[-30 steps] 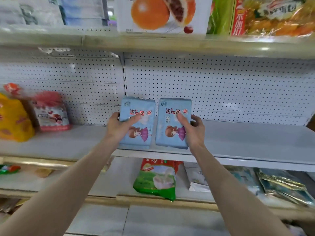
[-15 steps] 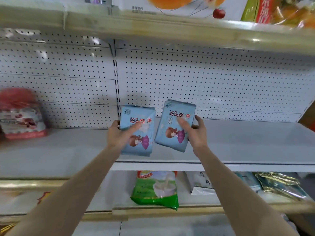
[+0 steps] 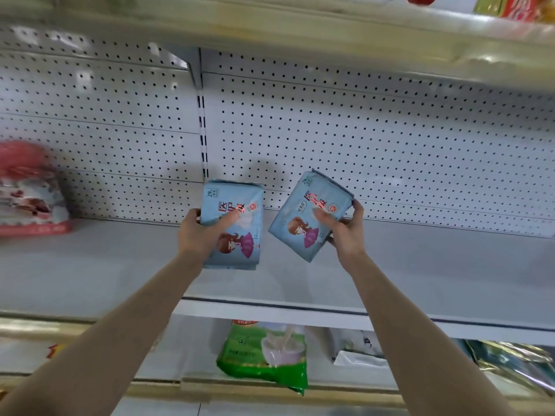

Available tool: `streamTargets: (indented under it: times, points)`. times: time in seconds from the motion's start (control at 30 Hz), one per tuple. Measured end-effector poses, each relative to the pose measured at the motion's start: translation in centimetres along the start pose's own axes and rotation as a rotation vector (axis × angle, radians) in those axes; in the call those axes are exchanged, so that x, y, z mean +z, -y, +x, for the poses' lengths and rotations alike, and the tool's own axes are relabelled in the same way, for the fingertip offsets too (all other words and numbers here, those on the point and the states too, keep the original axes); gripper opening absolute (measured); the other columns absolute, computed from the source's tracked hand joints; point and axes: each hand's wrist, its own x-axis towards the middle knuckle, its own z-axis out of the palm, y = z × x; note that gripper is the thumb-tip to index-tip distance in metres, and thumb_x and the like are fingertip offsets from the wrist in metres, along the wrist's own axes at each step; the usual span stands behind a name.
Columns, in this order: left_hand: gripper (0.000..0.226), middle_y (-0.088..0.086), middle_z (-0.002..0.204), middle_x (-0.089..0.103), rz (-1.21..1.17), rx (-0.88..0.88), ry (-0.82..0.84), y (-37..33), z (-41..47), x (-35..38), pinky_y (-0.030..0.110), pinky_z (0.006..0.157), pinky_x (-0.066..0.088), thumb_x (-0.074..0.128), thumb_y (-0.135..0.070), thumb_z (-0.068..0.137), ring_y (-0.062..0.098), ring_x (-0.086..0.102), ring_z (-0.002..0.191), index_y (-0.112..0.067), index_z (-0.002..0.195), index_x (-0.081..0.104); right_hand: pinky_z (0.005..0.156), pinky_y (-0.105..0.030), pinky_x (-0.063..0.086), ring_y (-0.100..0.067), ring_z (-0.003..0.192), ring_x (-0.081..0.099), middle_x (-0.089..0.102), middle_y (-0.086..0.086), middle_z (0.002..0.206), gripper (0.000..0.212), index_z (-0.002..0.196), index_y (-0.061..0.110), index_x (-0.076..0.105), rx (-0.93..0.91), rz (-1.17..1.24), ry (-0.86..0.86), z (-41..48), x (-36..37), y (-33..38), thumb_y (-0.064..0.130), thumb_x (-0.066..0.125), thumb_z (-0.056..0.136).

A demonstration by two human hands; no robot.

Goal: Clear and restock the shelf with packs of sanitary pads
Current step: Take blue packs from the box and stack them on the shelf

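Note:
Two light blue packs of sanitary pads with a cartoon girl printed on them are held over the white shelf (image 3: 420, 265). My left hand (image 3: 199, 232) grips the left pack (image 3: 240, 211), which stands upright with its lower edge at the shelf board. My right hand (image 3: 345, 232) grips the right pack (image 3: 300, 217), thumb on its front and fingers round its right side. That pack is lifted and tilted to the right, apart from the left one.
A white pegboard wall (image 3: 360, 139) backs the shelf. A red and white bag (image 3: 30, 202) stands at the far left. On the lower shelf lie a green pouch (image 3: 264, 355), white packets (image 3: 357, 352) and foil bags (image 3: 516, 367). Another stocked shelf (image 3: 330, 28) runs overhead.
The right pack has been lifted, tilted to the right and pulled away from the left pack. The left pack stays upright in my left hand. The view has shifted closer.

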Motion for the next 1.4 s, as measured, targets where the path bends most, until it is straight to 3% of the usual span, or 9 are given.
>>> streamTargets:
  times: [0.2, 0.37, 0.6, 0.73, 0.93, 1.07, 1.17, 1.27, 1.4]
  points:
    - [0.048, -0.001, 0.092, 0.069, -0.009, 0.006, -0.038, -0.2, 1.1, 1.1, 0.040, 0.076, 0.058, 0.084, -0.042, 0.070, 0.019, 0.069, 0.081, -0.017, 0.101, 0.057, 0.076, -0.022, 0.051, -0.009, 0.088, 0.066, 0.069, -0.004, 0.109, 0.060, 0.122, 0.022, 0.039, -0.013, -0.044, -0.036, 3.8, 0.3, -2.0, 0.020, 0.081, 0.080]
    - [0.052, 0.004, 0.096, 0.072, -0.038, -0.014, -0.039, 0.6, 3.0, 1.9, 0.047, 0.077, 0.059, 0.088, -0.041, 0.065, 0.023, 0.071, 0.083, -0.015, 0.101, 0.061, 0.098, -0.042, 0.051, -0.018, 0.101, 0.064, 0.064, 0.002, 0.102, 0.055, 0.113, 0.014, 0.036, 0.012, -0.032, -0.041, 6.9, 1.3, -4.2, 0.015, 0.080, 0.081]
    - [0.053, 0.002, 0.096, 0.073, -0.095, -0.037, 0.033, 1.3, 5.8, 3.9, 0.035, 0.069, 0.059, 0.087, -0.037, 0.067, 0.019, 0.072, 0.080, -0.014, 0.108, 0.062, 0.099, -0.049, 0.050, -0.024, 0.110, 0.064, 0.064, -0.009, 0.117, 0.058, 0.110, 0.009, 0.044, 0.040, 0.022, -0.082, 10.7, 1.3, -7.8, 0.016, 0.087, 0.072]
    - [0.054, 0.003, 0.096, 0.074, -0.091, -0.039, 0.040, 1.6, 7.4, 4.6, 0.031, 0.067, 0.057, 0.088, -0.037, 0.065, 0.019, 0.072, 0.082, -0.014, 0.107, 0.064, 0.094, -0.049, 0.054, -0.028, 0.108, 0.066, 0.063, -0.020, 0.120, 0.094, 0.122, -0.005, 0.046, 0.082, -0.043, -0.054, 12.2, 1.2, -9.2, 0.040, 0.091, 0.054]
    - [0.048, 0.005, 0.095, 0.074, -0.095, -0.064, 0.054, 2.9, 7.8, 5.2, 0.043, 0.077, 0.060, 0.088, -0.038, 0.065, 0.023, 0.072, 0.084, -0.016, 0.101, 0.065, 0.057, -0.020, 0.044, -0.015, 0.079, 0.061, 0.068, -0.005, 0.094, 0.050, 0.106, 0.000, 0.062, 0.172, -0.376, -0.130, 12.0, -0.1, -9.3, 0.031, 0.085, 0.073]
    - [0.060, 0.005, 0.096, 0.074, -0.104, -0.073, 0.080, 3.0, 7.8, 5.5, 0.046, 0.078, 0.060, 0.089, -0.043, 0.061, 0.024, 0.073, 0.084, -0.014, 0.107, 0.065, 0.080, -0.031, 0.048, -0.023, 0.100, 0.058, 0.058, -0.005, 0.111, 0.071, 0.133, 0.004, 0.047, 0.155, -0.488, -0.117, 11.6, -1.1, -9.7, 0.020, 0.084, 0.075]
    - [0.060, 0.006, 0.098, 0.074, -0.107, -0.086, 0.068, 3.0, 8.1, 5.7, 0.045, 0.077, 0.060, 0.088, -0.042, 0.062, 0.023, 0.073, 0.084, -0.014, 0.109, 0.064, 0.095, -0.040, 0.049, -0.028, 0.115, 0.056, 0.059, -0.007, 0.123, 0.080, 0.138, 0.015, 0.044, 0.150, -0.605, -0.093, 11.9, -1.1, -10.0, 0.029, 0.086, 0.071]
    - [0.061, 0.005, 0.097, 0.073, -0.081, -0.094, 0.070, 3.1, 8.3, 5.8, 0.048, 0.079, 0.060, 0.088, -0.046, 0.059, 0.024, 0.072, 0.085, -0.017, 0.106, 0.064, 0.098, -0.044, 0.047, -0.032, 0.114, 0.055, 0.060, -0.011, 0.123, 0.085, 0.130, 0.024, 0.050, 0.177, -0.683, -0.107, 12.6, -0.4, -10.0, 0.054, 0.082, 0.057]
    - [0.062, 0.006, 0.097, 0.073, -0.083, -0.102, 0.066, 3.1, 8.6, 6.0, 0.047, 0.079, 0.059, 0.089, -0.045, 0.058, 0.025, 0.072, 0.086, -0.015, 0.106, 0.063, 0.095, -0.035, 0.034, -0.033, 0.123, 0.045, 0.054, -0.011, 0.127, 0.076, 0.135, 0.026, 0.045, 0.192, -0.748, -0.091, 14.2, 0.4, -10.2, 0.051, 0.079, 0.072]
